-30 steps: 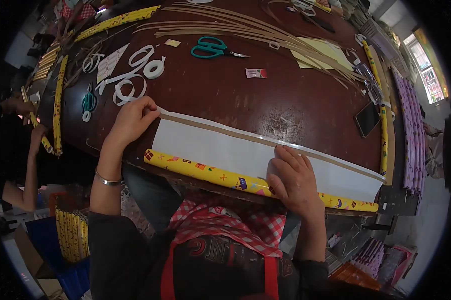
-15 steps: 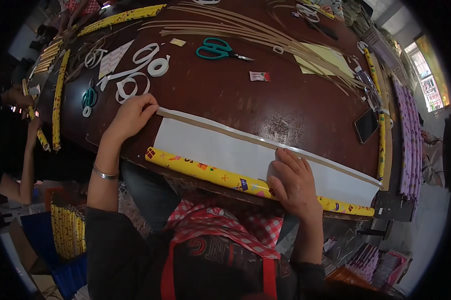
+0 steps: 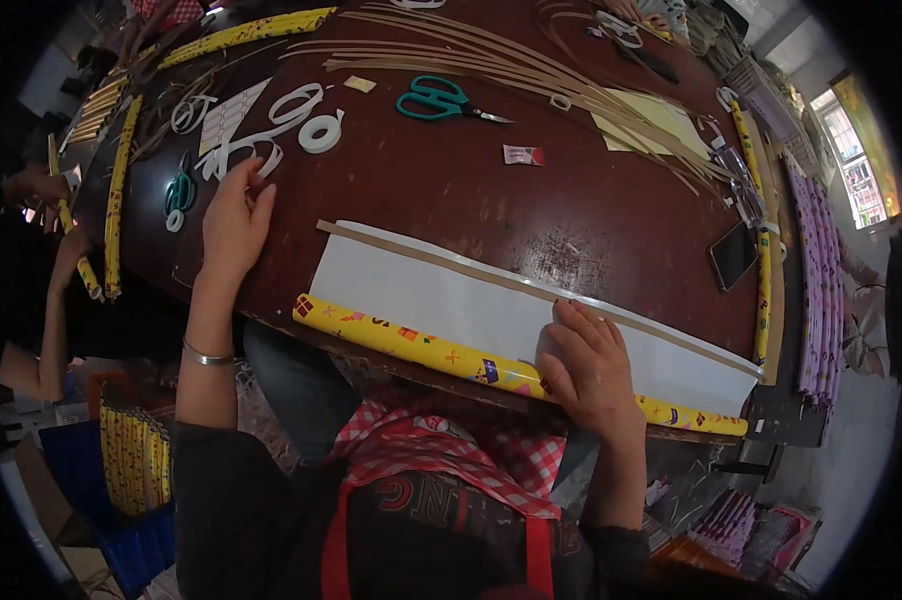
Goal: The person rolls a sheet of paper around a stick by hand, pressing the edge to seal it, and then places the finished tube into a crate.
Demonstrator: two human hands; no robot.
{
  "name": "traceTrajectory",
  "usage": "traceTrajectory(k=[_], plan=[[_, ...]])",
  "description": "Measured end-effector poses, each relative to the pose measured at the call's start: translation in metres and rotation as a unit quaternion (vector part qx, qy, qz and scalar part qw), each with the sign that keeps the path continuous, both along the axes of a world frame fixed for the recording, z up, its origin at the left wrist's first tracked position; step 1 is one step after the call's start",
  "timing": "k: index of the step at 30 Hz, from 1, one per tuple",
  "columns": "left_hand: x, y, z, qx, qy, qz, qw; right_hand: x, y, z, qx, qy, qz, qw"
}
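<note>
Partly rolled yellow patterned wrapping paper (image 3: 421,352) lies along the near table edge, its white underside (image 3: 426,298) facing up. A brown flat strip (image 3: 451,264) runs along the far edge of the sheet, its left end sticking out a little. My right hand (image 3: 589,365) rests on the roll and the white side, fingers stretched out and holding nothing. Off the paper to the left, my left hand (image 3: 236,220) is at the white tape strips (image 3: 243,155), thumb and fingers apart. Whether its fingertips touch a strip is hard to see.
Beyond are a white tape roll (image 3: 320,133), teal scissors (image 3: 437,98), a small packet (image 3: 524,155), long brown strips (image 3: 491,60) and a phone (image 3: 733,254). More teal scissors (image 3: 179,188) lie left. A co-worker's hands (image 3: 56,215) hold a yellow roll at far left.
My left hand has let go of the paper's upper left corner and moved up and left to the white strips. My right hand has stayed in place.
</note>
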State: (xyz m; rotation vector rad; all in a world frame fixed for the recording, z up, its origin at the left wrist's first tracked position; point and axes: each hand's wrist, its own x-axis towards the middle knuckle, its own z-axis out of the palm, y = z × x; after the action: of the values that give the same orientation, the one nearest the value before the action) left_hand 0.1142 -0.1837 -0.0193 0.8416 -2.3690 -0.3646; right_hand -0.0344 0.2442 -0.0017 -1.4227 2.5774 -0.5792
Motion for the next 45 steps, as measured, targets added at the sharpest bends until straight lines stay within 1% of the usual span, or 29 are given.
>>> traceTrajectory(k=[2, 3, 4, 6, 10, 15, 16, 18, 22, 25, 27, 28, 30, 32, 34, 36, 38, 40, 44, 45], plan=[[0.000, 0.014, 0.002, 0.076, -0.011, -0.146, 0.986, 0.000, 0.000, 0.000, -0.001, 0.001, 0.003, 1.000], [-0.001, 0.023, 0.006, 0.151, -0.054, -0.155, 0.975, 0.000, 0.000, -0.001, 0.000, 0.000, 0.002, 1.000], [-0.003, 0.029, 0.009, 0.151, -0.054, -0.155, 0.975, 0.000, 0.000, -0.001, 0.000, -0.001, 0.000, 1.000], [-0.007, 0.035, 0.013, 0.210, -0.113, -0.181, 0.954, 0.000, 0.000, -0.001, 0.000, -0.001, -0.001, 1.000], [-0.013, 0.032, 0.009, 0.206, -0.133, -0.171, 0.954, 0.001, 0.000, -0.001, 0.001, -0.003, -0.004, 1.000], [-0.016, 0.035, 0.006, 0.169, -0.156, -0.135, 0.964, 0.001, 0.000, -0.002, -0.003, 0.001, -0.002, 1.000], [-0.016, 0.036, 0.006, 0.170, -0.156, -0.135, 0.964, 0.001, 0.000, -0.002, -0.003, 0.004, -0.002, 1.000], [-0.017, 0.038, 0.006, 0.131, -0.160, -0.128, 0.970, 0.000, 0.000, -0.001, -0.005, 0.002, 0.000, 1.000], [-0.017, 0.041, 0.007, 0.117, -0.158, -0.129, 0.972, 0.000, 0.000, -0.001, -0.009, 0.005, 0.006, 1.000], [-0.017, 0.041, 0.007, 0.096, -0.191, -0.120, 0.969, 0.001, -0.001, 0.000, -0.009, 0.005, 0.002, 1.000], [-0.016, 0.044, 0.004, -0.071, -0.139, -0.087, 0.984, 0.001, -0.001, -0.001, -0.011, 0.007, 0.000, 1.000], [-0.014, 0.049, 0.004, -0.073, -0.139, -0.092, 0.983, 0.001, -0.001, -0.001, -0.012, 0.009, 0.001, 1.000], [-0.017, 0.088, 0.019, -0.031, -0.078, -0.204, 0.976, 0.000, 0.000, -0.003, -0.014, 0.006, -0.004, 1.000], [-0.026, 0.129, 0.017, -0.020, -0.055, -0.373, 0.926, 0.001, 0.001, -0.004, -0.012, 0.004, -0.003, 1.000], [-0.037, 0.171, 0.013, -0.004, -0.130, -0.480, 0.868, 0.000, 0.000, -0.004, -0.012, 0.005, 0.000, 1.000], [-0.046, 0.197, 0.007, -0.004, -0.143, -0.495, 0.857, 0.001, -0.001, -0.004, -0.015, 0.007, -0.004, 1.000], [-0.049, 0.205, 0.006, -0.003, -0.155, -0.510, 0.846, 0.002, 0.000, -0.003, -0.017, 0.009, -0.006, 1.000], [-0.049, 0.204, 0.009, -0.006, -0.215, -0.502, 0.838, 0.002, -0.001, -0.002, -0.014, 0.006, -0.001, 1.000], [-0.037, 0.189, 0.013, 0.001, -0.247, -0.489, 0.837, 0.002, -0.001, -0.004, -0.023, 0.002, -0.001, 1.000], [-0.033, 0.184, 0.016, 0.001, -0.265, -0.465, 0.845, 0.002, -0.001, -0.003, -0.019, 0.004, -0.002, 1.000]])
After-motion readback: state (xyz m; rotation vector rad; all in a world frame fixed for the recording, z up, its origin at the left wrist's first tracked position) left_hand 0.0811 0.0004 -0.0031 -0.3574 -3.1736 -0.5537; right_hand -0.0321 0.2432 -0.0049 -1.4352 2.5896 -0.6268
